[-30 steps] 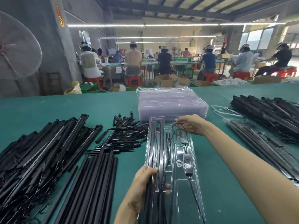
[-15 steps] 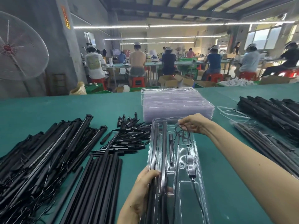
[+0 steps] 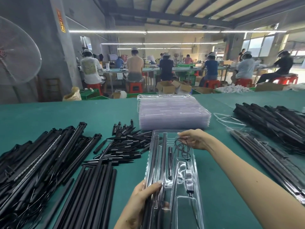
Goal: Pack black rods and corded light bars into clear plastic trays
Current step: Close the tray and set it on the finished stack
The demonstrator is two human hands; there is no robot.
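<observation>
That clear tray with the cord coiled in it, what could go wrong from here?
The coiled cord under the right hand looks springy and could pop out of its pocket. The left hand holds the rods only at the near end of the clear tray, so their far ends might lift from their slots.

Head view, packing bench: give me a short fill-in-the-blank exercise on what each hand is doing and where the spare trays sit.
1. The left hand grips the near end of the black ____ lying in the open tray.
2. The right hand is at the coiled ____ at the tray's far end.
3. The stack of empty trays sits on the ____ side of the open tray.

Missing words: rods; cord; far
</observation>
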